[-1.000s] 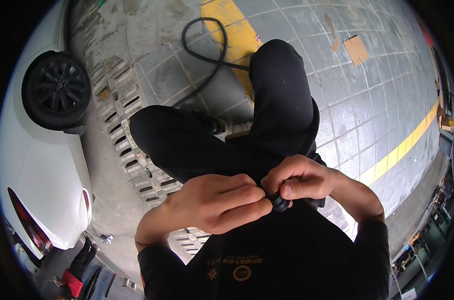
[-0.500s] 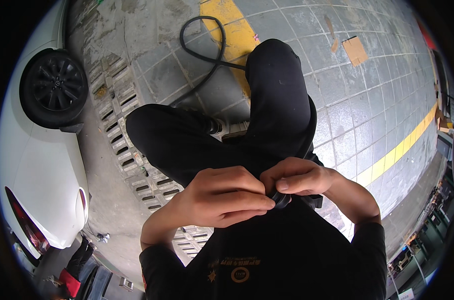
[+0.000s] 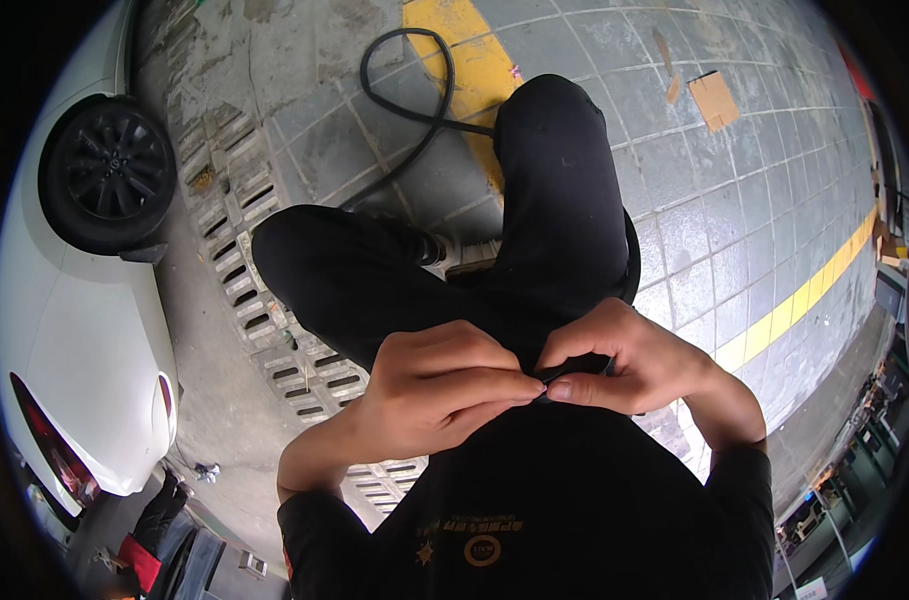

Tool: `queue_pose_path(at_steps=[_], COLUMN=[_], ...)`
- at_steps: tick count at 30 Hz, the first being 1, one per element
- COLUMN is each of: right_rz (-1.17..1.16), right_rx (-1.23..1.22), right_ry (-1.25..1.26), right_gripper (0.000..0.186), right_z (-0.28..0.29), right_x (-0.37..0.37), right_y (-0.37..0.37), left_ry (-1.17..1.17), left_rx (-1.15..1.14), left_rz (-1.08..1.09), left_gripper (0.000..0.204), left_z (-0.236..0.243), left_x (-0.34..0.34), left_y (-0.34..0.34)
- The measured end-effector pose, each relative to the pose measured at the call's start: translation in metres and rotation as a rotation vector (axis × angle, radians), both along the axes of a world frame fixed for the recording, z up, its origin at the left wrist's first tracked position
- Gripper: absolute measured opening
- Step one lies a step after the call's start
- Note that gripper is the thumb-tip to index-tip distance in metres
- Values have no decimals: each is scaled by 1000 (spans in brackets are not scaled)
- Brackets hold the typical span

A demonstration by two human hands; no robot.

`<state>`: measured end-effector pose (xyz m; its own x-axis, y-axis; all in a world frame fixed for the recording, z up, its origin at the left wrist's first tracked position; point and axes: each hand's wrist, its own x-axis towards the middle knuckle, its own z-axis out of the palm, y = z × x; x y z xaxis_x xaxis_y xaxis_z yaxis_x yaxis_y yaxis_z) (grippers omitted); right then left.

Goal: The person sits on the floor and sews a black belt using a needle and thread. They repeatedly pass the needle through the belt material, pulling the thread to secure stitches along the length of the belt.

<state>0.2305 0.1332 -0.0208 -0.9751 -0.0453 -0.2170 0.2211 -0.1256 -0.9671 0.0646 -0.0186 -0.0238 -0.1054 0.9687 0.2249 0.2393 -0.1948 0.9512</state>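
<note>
Head view: left hand (image 3: 445, 390) and right hand (image 3: 625, 360) pinching over black trousers (image 3: 563, 210)
Left knuckles up, right thumb and forefinger arched, fingertips meet on a small black piece (image 3: 546, 394) above the trousers' lap; mostly hidden, its direction and long axis cannot be told.

Vehicle workshop or garage, most likely. White car (image 3: 100, 350) parked along left edge, black-rimmed wheel (image 3: 110, 172) upper left, red tail light (image 3: 60, 445) lower left. Slotted drain grating (image 3: 260, 238) left of centre, set beside worn concrete (image 3: 205, 370). Grey floor tiles (image 3: 695, 180) upper right, scuffed. Yellow floor line (image 3: 825, 285) at right, wider yellow band (image 3: 450, 20) top centre. Equipment clutter (image 3: 855, 475) lower right, too small to identify.
</note>
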Motion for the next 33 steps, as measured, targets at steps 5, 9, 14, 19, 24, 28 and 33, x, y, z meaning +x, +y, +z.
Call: queue_pose_path(at_steps=[5, 9, 14, 19, 24, 28, 33], right_rz=[-44, -48, -73, 107, 41, 78, 46], right_rx=[142, 146, 152, 106, 136, 107, 108], right_ry=[-27, -35, -80, 14, -57, -43, 70], right_gripper=[9, 10, 10, 12, 14, 16, 18], right_z=[3, 2, 0, -5, 2, 8, 3], right_x=[-1, -3, -3, -7, -6, -11, -8], right_y=[-3, -4, -4, -16, 6, 9, 8], left_ry=[6, -195, 363, 359, -70, -141, -133], left_rx=[-207, -356, 58, 111, -123, -162, -203], left_rz=[38, 26, 115, 150, 137, 27, -66], left_gripper=[17, 18, 18, 21, 16, 17, 16], left_z=[8, 7, -2, -7, -4, -2, 4], left_x=[0, -2, 4, 13, -7, -18, -19], left_y=[0, 0, -3, 0, -4, -2, 1])
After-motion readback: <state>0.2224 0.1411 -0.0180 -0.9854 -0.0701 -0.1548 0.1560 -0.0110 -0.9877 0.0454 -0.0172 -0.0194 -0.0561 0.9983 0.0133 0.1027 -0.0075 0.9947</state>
